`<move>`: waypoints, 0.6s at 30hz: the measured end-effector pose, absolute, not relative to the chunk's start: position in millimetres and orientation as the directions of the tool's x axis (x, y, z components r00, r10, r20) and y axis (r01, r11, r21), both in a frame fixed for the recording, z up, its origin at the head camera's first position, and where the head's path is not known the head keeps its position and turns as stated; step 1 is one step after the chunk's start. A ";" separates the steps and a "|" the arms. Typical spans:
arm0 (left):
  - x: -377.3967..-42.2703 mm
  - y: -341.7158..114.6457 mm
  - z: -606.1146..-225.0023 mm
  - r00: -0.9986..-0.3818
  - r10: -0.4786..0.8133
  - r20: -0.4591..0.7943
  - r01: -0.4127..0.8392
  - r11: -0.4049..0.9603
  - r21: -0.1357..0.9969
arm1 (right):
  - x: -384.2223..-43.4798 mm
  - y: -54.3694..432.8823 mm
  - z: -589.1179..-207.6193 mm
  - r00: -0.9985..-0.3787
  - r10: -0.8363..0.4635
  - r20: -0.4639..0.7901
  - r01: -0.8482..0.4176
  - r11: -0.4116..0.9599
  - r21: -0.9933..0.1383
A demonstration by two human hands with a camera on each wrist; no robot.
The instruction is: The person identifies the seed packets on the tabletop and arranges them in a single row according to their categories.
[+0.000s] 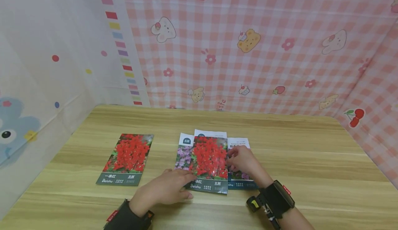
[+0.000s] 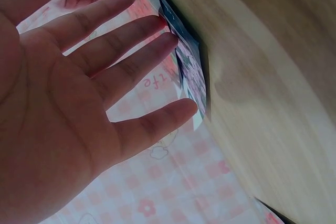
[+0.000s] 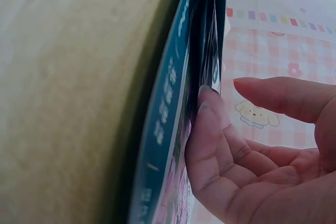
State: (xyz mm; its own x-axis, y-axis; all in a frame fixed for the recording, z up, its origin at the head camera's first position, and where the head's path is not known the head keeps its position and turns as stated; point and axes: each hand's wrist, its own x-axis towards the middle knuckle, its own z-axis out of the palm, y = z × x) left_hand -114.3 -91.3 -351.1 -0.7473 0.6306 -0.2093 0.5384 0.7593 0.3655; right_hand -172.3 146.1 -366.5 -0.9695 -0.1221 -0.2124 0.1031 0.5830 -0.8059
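Pink-checked cloth (image 1: 224, 73) is draped behind the desk (image 1: 298, 150), overlapping flower packets (image 1: 210, 159) are laid centrally, touched at left by a released left grip (image 1: 166, 187), at right by a released, loosely bent right grip (image 1: 244, 161)

A face-up, red-flowered central packet (image 1: 209, 158) is being flanked by the left hand (image 1: 166, 187) and right hand (image 1: 244, 161). Beneath it, a mauve-flowered packet (image 1: 183, 156) at left, a white-topped packet (image 1: 214, 133) and a teal-banded packet (image 1: 242, 185) at right are being partly covered. A matching packet (image 1: 126, 159) is being displayed flat, apart leftward.
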 end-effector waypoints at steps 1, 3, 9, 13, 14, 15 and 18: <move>-114.5 -91.5 -351.4 -0.747 0.630 -0.210 0.538 0.760 0.366 | -172.5 146.1 -367.0 -0.968 -0.123 -0.217 0.108 0.580 -0.808; -114.7 -91.6 -351.8 -0.748 0.629 -0.213 0.534 0.760 0.370 | -172.3 145.8 -367.4 -0.967 -0.121 -0.224 0.116 0.574 -0.811; -114.8 -91.0 -351.4 -0.750 0.622 -0.226 0.523 0.766 0.373 | -171.4 144.8 -367.2 -0.962 -0.124 -0.245 0.142 0.541 -0.829; -114.6 -90.6 -350.9 -0.750 0.624 -0.220 0.528 0.765 0.369 | -170.6 145.2 -367.4 -0.958 -0.149 -0.244 0.142 0.490 -0.860; -114.4 -90.4 -350.7 -0.750 0.625 -0.216 0.531 0.764 0.366 | -170.6 145.4 -367.7 -0.957 -0.158 -0.244 0.144 0.472 -0.870; -114.4 -90.4 -350.8 -0.751 0.626 -0.212 0.534 0.763 0.365 | -170.6 145.6 -368.2 -0.954 -0.168 -0.248 0.149 0.452 -0.880; -114.2 -90.2 -350.9 -0.752 0.630 -0.194 0.542 0.759 0.361 | -170.6 146.2 -369.1 -0.947 -0.196 -0.256 0.163 0.392 -0.905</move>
State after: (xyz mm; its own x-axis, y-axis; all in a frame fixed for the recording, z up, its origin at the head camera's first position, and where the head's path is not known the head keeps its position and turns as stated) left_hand -114.2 -90.2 -350.9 -0.7524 0.6295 -0.1938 0.5420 0.7589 0.3610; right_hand -170.6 146.2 -369.1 -0.9467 -0.1963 -0.2556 0.1631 0.3924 -0.9052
